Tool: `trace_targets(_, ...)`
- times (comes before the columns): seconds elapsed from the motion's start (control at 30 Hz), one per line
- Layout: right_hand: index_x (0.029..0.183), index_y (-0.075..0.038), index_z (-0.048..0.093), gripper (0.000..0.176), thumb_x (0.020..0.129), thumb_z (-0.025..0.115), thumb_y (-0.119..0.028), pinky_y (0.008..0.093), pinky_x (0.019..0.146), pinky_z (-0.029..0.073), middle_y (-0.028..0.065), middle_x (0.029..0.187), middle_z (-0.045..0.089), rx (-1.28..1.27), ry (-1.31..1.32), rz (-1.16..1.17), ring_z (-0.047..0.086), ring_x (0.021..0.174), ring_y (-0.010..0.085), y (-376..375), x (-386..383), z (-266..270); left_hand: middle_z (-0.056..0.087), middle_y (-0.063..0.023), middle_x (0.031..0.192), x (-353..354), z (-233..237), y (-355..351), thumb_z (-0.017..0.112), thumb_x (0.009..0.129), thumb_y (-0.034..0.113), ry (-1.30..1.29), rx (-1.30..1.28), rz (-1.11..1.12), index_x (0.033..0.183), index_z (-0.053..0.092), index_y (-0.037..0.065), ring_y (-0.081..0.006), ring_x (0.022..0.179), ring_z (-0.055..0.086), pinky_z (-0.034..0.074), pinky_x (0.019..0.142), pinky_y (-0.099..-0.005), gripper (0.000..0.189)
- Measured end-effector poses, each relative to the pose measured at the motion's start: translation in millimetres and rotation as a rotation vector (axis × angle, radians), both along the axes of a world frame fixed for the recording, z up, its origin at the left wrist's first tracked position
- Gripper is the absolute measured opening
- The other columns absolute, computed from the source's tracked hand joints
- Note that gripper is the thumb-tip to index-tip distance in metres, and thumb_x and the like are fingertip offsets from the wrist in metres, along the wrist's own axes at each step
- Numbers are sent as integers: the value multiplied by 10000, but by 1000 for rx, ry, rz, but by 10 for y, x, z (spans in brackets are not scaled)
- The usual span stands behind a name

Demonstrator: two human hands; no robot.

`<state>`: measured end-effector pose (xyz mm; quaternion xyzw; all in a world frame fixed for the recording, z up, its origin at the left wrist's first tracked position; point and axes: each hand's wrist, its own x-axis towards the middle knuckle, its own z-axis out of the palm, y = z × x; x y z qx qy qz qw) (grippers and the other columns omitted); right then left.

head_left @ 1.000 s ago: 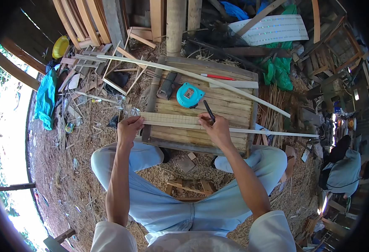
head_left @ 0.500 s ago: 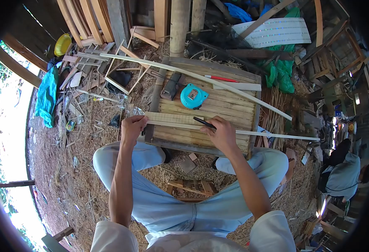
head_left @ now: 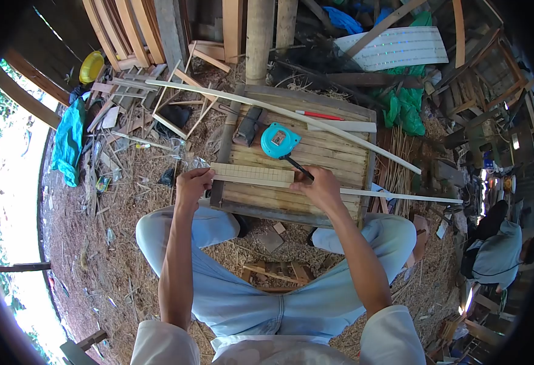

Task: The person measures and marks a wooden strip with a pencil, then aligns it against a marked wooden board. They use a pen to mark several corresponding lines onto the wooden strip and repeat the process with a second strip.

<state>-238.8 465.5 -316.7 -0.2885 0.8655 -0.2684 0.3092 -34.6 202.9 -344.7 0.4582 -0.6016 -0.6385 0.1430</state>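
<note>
My left hand [head_left: 192, 185] pinches the left end of a short flat piece of wood [head_left: 249, 171] marked with a grid of dark lines. A long thin wooden strip [head_left: 401, 196] lies along its lower edge and runs out to the right past the bench. My right hand [head_left: 317, 185] is closed around a black pen [head_left: 299, 168], its tip pointing up and left, while thumb and fingers touch the right end of the gridded wood. Just beyond the pen tip rests a turquoise tape measure [head_left: 280, 141]. Both pieces lie over the slatted bench [head_left: 267, 196].
A dark block-like object [head_left: 248, 126], a red pen [head_left: 319, 115] and a pale flat board [head_left: 346, 126] lie on the bench's far side. A long strip [head_left: 291, 113] crosses it diagonally. Scrap wood [head_left: 133, 91] litters the left floor. Another person [head_left: 498, 258] is at far right.
The pen has swung from pointing left across the gridded wood to pointing up-left, clear of it. My right fingers now touch the wood's right end. My left hand stays put.
</note>
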Motion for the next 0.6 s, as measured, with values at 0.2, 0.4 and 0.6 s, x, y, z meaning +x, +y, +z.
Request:
trace_targets(0.2,1237,-148,682,521,794,805,-396,445,833,543,57,1146,664,-237,329,87,670,1027,288,96,90,-84,700,-62,830,-1,15,-5,797,849,161,-10,24,12,1054,732,-70,-107,682,602,511,662,-251,316)
trace_targets(0.4,1313,-178,632,580,802,799,-396,455,856,544,50,1221,659,-194,361,172,662,1055,315,143,65,-81,714,-79,882,-3,39,4,794,857,158,-2,59,14,1062,725,-78,-114,719,631,538,689,-241,320)
trace_targets(0.6,1328,-193,622,591,806,797,-408,462,878,538,88,1166,699,-142,336,191,661,1064,317,161,48,-61,714,-104,929,-6,41,-1,790,865,156,-1,89,21,1073,709,-97,-135,769,666,572,728,-241,338)
